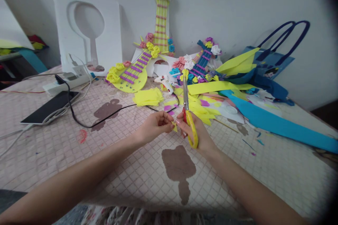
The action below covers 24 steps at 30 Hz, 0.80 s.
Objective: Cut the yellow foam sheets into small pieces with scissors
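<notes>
Pinched between the fingertips of my left hand point(158, 125) is a small piece of yellow paper point(174, 126), which my right fingertips almost meet. My right hand point(199, 132) has its fingers closed around a pair of scissors point(186, 95) with yellow and red handles; the blades point up and away from me. Just beyond my hands lie a stack of yellow paper pieces point(148, 96) and a heap of loose yellow scraps point(202, 109). Between them a white glue gun point(166, 83) rests with its black cord running left.
Several paper guitars with crepe flowers, including a yellow one point(134, 74), lean by the wall. A phone point(50, 107) with cables and a power strip point(66, 81) lie left. Blue crepe strip point(277, 123) and a blue bag point(277, 65) occupy the right. A white cut-out board point(113, 38) stands behind.
</notes>
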Available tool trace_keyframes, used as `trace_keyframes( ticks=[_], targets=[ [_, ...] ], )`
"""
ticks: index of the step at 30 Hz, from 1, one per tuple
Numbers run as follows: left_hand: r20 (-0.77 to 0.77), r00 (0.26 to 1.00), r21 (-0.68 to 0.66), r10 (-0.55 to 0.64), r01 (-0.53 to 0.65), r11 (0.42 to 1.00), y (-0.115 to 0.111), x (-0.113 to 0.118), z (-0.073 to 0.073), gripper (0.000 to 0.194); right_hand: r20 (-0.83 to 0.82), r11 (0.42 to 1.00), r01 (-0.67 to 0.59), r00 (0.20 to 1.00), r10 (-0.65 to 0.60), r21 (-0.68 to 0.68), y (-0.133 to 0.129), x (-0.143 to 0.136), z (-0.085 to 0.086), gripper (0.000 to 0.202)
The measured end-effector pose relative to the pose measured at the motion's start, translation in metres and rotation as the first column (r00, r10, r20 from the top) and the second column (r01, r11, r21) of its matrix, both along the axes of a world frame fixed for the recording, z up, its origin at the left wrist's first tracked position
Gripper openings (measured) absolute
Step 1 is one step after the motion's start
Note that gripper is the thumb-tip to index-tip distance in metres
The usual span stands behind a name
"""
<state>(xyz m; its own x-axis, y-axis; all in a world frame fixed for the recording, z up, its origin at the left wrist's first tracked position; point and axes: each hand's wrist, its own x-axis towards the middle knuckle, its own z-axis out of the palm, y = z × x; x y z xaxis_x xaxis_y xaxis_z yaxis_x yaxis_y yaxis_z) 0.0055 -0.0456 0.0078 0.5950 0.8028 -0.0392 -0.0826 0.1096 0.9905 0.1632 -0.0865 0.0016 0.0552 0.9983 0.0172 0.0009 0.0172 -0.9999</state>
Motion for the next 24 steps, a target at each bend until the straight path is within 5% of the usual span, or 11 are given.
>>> trace_keyframes(
  ticks=[24],
  targets=[
    [-0.009,1.0,0.024,-0.016,0.016,1.0,0.0023,-0.0006,-0.0042,0.027,0.023,1.0,0.003,1.0,-0.003,0.013,-0.0015,0.0025,0.0026,0.027]
  ],
)
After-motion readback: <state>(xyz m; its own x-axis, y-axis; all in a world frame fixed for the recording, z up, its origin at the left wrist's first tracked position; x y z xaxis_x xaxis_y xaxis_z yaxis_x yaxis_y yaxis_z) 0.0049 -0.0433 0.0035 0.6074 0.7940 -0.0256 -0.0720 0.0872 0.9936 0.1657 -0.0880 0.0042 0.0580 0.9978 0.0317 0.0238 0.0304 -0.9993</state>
